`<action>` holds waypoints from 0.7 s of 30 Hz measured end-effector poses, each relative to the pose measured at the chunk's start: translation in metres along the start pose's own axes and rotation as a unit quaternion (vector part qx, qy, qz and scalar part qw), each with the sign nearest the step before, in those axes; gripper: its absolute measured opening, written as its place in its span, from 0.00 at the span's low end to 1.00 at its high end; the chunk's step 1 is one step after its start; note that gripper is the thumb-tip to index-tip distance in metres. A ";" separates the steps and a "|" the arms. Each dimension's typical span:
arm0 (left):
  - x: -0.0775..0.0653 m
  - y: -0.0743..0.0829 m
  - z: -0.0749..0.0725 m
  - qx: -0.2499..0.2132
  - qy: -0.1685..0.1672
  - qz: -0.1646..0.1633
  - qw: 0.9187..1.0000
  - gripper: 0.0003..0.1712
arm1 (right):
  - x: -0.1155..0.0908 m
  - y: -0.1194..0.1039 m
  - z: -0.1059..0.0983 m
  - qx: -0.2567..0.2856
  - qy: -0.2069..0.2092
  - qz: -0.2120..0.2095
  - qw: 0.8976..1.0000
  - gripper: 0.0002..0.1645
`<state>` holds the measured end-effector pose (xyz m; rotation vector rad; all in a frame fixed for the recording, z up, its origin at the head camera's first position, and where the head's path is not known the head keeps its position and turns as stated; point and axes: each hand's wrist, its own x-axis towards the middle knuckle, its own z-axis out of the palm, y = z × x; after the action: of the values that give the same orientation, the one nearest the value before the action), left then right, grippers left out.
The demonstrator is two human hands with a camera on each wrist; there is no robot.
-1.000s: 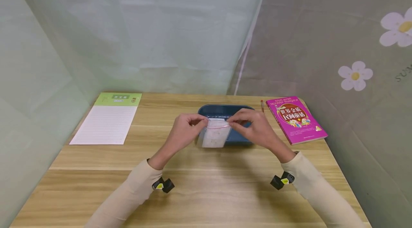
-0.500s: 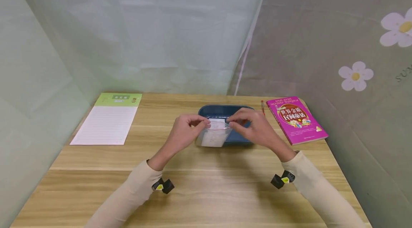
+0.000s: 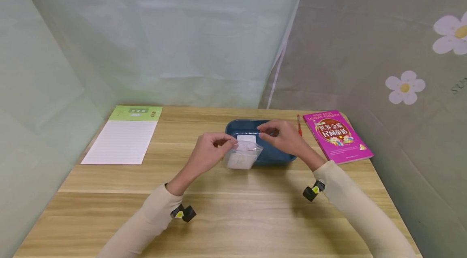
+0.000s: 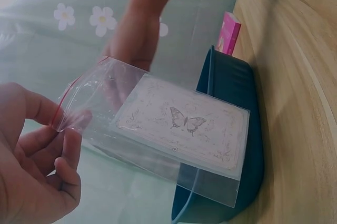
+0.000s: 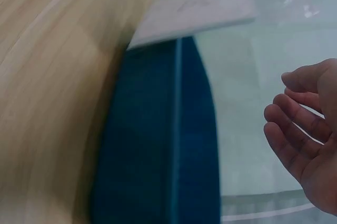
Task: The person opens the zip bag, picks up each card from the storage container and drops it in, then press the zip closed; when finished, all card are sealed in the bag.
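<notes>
My left hand [image 3: 208, 152] pinches the top corner of a clear zip bag [image 3: 255, 153] by its red-lined mouth. Inside the bag is a pale card or pad [image 4: 181, 121] printed with a butterfly; the left wrist view shows it plainly. The bag hangs before the front wall of a dark blue basket [image 3: 275, 156]. Above the basket, my right hand [image 3: 286, 138] is apart from the bag, fingers loosely bent and nothing between them. A white item [image 3: 246, 138] shows behind the bag's mouth, apparently in the basket.
At the left of the wooden table [image 3: 226, 217] lies a lined paper pad [image 3: 122, 140] with a green header. A pink book [image 3: 337, 136] lies at the right, with a red pen [image 3: 299, 124] beside it. Fabric walls [image 3: 175, 47] enclose the table's back and sides.
My right hand has let go of the bag's mouth and moved up and right. The left hand keeps its pinch and has lowered slightly; the bag's mouth now gapes.
</notes>
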<state>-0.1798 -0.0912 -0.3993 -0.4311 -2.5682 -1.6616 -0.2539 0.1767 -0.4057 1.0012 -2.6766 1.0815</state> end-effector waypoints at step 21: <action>0.001 -0.001 0.002 -0.005 -0.012 0.011 1.000 0.08 | 0.022 0.059 0.042 -0.006 -0.041 0.065 0.997 0.18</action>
<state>-0.1806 -0.0897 -0.4014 -0.4830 -2.5633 -1.6730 -0.3000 0.1692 -0.4647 0.8993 -2.8451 1.0686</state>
